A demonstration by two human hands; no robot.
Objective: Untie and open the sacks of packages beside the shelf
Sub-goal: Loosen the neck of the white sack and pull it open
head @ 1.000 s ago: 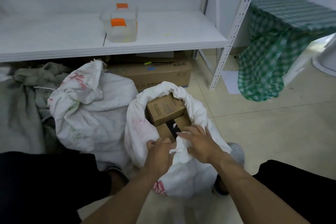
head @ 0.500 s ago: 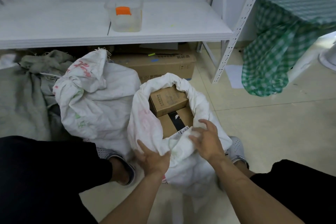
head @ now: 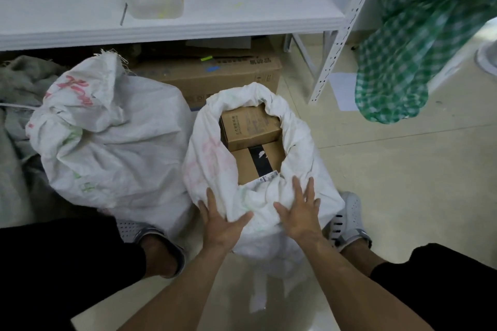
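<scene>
While the closed sack (head: 113,142) at ten o'clock waits beside the shelf (head: 242,27), the centre sack (head: 204,169) now gapes over its cardboard boxes (head: 250,126), since left hand (head: 222,226) and right hand (head: 300,212) have released the bunched rim, grip wide, pressing its six o'clock fold flat.

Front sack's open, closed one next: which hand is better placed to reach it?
Left, probably: the left hand rests on the open sack, on the side nearest the closed sack; the right hand lies farther over.

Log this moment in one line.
open sack: cardboard boxes visible; left hand: flat on it; right hand: flat on it; other sack: bunched shut
</scene>
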